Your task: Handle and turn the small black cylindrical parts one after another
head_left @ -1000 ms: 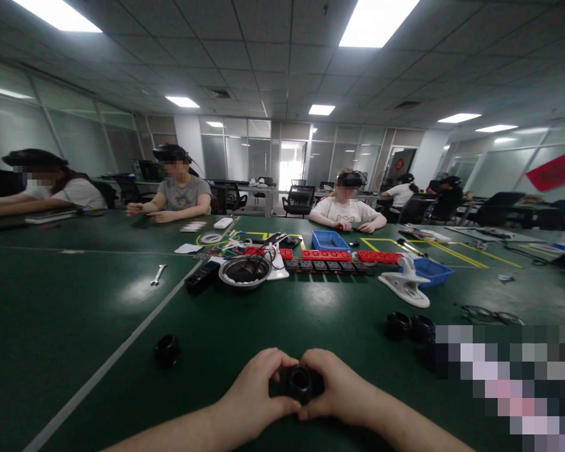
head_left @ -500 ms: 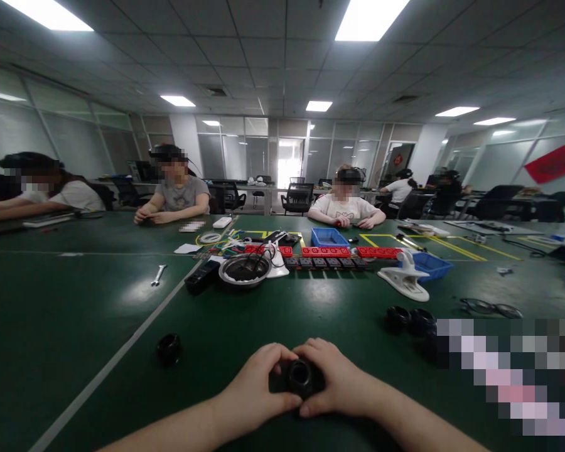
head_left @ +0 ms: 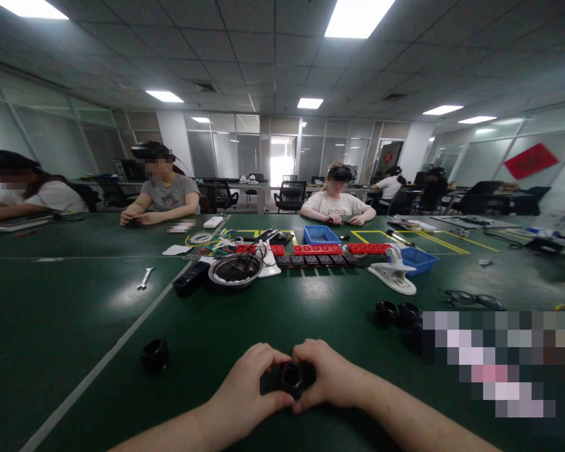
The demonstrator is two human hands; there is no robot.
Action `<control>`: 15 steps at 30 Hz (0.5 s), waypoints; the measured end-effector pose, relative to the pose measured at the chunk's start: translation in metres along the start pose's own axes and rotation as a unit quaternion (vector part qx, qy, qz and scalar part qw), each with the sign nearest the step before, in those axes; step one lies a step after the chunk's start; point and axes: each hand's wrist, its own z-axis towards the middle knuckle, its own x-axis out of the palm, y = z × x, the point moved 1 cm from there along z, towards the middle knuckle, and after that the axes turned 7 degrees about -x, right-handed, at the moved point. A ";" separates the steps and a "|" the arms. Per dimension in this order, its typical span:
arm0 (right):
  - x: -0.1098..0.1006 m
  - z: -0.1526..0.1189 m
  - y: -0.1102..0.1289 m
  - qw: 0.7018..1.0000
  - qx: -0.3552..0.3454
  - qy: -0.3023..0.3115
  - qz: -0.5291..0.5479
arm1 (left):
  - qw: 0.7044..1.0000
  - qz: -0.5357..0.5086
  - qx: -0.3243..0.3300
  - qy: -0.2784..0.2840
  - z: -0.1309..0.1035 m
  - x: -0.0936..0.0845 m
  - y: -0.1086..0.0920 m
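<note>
We grip the black ring [head_left: 291, 378] between our left hand [head_left: 249, 388] and right hand [head_left: 328, 375], thumbs and fingers curled around it, near the front of the green table [head_left: 207, 320]. Another ring [head_left: 155, 355] lies to the left, well apart.

No text, label, brand or no. can be read in your view. Taking the blue tray [head_left: 321, 236] as landmark: far R of it and higher, a red wall sign [head_left: 531, 161] hangs tilted, its marks too faint to make out. Beyond it to the R, a small red diamond sign [head_left: 388, 157] on a door has a pattern too small to read. Just in front, red strips [head_left: 317, 249] w/ pale markings, illegible. Behind it, a person's white shirt [head_left: 341, 209] w/ a print, also unclear; L of it, a grey shirt [head_left: 173, 196], ditto.
</note>
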 end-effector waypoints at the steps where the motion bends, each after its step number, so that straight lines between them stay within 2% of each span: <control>1: 0.003 0.000 0.003 0.999 0.017 -0.016 -0.028 | 1.000 0.005 -0.012 -0.016 0.000 0.002 0.000; 4: 0.011 0.001 0.010 0.990 0.041 -0.068 -0.117 | 0.998 0.019 -0.036 -0.055 -0.001 0.005 0.001; 6: 0.013 0.001 0.012 0.986 0.028 -0.081 -0.144 | 0.997 0.019 -0.041 -0.058 0.000 0.006 0.002; 9: 0.007 0.000 0.007 0.994 -0.027 -0.040 -0.099 | 0.999 0.000 -0.019 -0.027 0.002 0.002 0.006; 13: -0.007 0.000 -0.006 0.994 -0.100 0.051 0.006 | 0.997 -0.021 0.034 0.058 0.006 -0.007 0.008; 15: -0.011 0.000 -0.011 0.990 -0.115 0.069 0.038 | 0.995 -0.025 0.050 0.083 0.006 -0.010 0.007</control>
